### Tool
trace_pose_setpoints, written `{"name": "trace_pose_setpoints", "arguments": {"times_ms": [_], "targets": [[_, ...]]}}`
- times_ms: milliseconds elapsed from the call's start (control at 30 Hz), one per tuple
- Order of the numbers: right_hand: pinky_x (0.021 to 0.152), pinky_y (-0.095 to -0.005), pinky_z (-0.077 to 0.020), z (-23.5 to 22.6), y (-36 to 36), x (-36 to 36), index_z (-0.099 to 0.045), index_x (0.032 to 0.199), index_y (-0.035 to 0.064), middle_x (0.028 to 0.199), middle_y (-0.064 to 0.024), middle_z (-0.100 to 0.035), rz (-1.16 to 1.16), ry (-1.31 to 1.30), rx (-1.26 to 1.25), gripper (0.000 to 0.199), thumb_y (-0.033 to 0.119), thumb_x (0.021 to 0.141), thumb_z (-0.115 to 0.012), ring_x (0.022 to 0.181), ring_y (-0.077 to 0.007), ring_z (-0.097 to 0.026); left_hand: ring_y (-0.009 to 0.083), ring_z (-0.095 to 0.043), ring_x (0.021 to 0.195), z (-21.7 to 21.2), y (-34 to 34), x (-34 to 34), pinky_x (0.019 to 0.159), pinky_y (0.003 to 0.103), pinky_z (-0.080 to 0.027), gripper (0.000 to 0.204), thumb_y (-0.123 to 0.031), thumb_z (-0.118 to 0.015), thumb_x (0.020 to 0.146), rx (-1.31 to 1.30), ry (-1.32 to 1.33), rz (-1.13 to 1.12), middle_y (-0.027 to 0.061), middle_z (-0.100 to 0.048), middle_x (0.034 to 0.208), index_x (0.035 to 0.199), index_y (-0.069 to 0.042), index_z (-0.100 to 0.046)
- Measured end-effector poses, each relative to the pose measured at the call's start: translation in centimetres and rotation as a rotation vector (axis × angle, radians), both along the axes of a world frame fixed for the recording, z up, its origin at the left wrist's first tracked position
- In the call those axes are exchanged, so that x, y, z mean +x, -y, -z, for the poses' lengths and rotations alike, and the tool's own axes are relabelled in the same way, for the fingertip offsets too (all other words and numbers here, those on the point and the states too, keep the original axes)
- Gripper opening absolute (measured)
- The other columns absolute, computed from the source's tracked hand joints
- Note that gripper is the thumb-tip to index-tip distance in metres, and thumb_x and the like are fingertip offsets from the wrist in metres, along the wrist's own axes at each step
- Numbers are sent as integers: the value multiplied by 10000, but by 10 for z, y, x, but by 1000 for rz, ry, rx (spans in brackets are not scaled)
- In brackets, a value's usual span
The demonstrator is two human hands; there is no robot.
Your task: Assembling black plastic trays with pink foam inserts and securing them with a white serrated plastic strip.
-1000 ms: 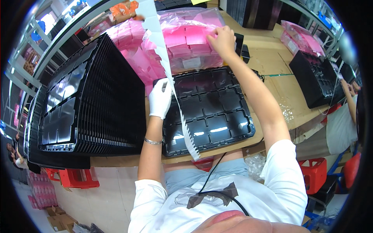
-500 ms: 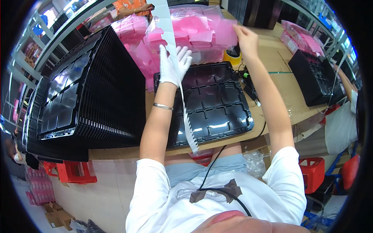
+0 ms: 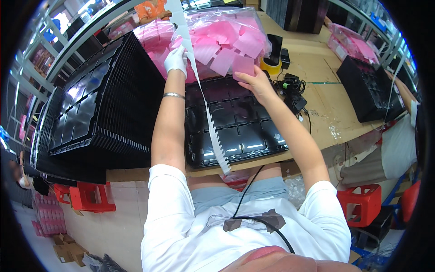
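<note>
Between the thumb and fingers of my right hand is a small square pink sheet, thin and translucent. It is held over the far edge of a black plastic tray with moulded compartments, which lies in front of me. My left hand, in a white glove, has its fingers curled in at the left side of a pile of pink sheets; what they grip, if anything, is hidden. A long white strip with a jagged edge hangs in front of the tray, just right of my left hand.
A tall stack of black trays stands at the left. Right of the tray lie yellow tape, a coiled black cable and a black box-like stack. Red stools stand below the table. Another person in orange is at the far side.
My right hand has come back toward me and left, bringing the pink sheet over the tray's far edge. My left hand moved left and its spread fingers have curled.
</note>
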State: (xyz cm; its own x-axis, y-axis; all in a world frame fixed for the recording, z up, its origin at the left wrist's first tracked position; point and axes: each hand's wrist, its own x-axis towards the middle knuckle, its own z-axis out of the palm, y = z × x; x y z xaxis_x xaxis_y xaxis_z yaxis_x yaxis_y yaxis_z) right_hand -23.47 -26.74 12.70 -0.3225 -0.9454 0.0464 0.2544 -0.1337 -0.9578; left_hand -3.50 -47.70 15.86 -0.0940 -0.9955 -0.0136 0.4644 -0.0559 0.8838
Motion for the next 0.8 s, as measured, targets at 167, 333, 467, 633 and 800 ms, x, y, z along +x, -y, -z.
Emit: {"name": "trace_pose_setpoints", "arguments": {"times_ms": [167, 333, 467, 633, 800], "targets": [[757, -242, -514, 5, -35, 1, -678, 1069, 20, 953, -34, -684, 147, 97, -3, 269, 219, 893, -720, 861, -105, -642, 74, -606, 667, 6, -61, 19, 537, 171, -462, 184, -135, -709, 894, -3, -36, -42, 9, -653, 882, 1040, -55, -630], [701, -222, -507, 13, -105, -13, -678, 1068, 29, 913, -25, -693, 234, -71, 106, 259, 198, 879, -730, 780, -91, -646, 70, -617, 685, 32, -156, 61, 549, 151, -449, 222, -147, -700, 901, 5, 97, 18, 28, -651, 877, 1071, -38, -607], [622, -204, -489, 30, -151, -26, -662, 951, 39, 848, -19, -694, 231, -204, 174, 186, 190, 872, -737, 712, -65, -636, 102, -630, 663, 64, -223, 103, 546, 185, -454, 395, -218, -722, 890, 35, 427, 79, 91, -674, 904, 1163, 17, -559], [582, -199, -460, 65, -184, -39, -659, 916, 27, 803, -21, -680, 173, -317, 228, 171, 179, 879, -729, 678, -54, -613, 124, -637, 673, 64, -256, 108, 571, 227, -486, 561, -310, -728, 885, 102, 532, -6, 120, -691, 964, 1274, 39, -526], [580, -225, -439, 87, -187, -40, -624, 1020, -20, 763, -36, -674, 361, -662, 166, 254, 126, 844, -734, 647, -73, -579, 95, -616, 669, 87, -247, 108, 636, 242, -502, 554, -297, -744, 859, -57, 854, 92, 101, -711, 902, 1277, 20, -567]]}}
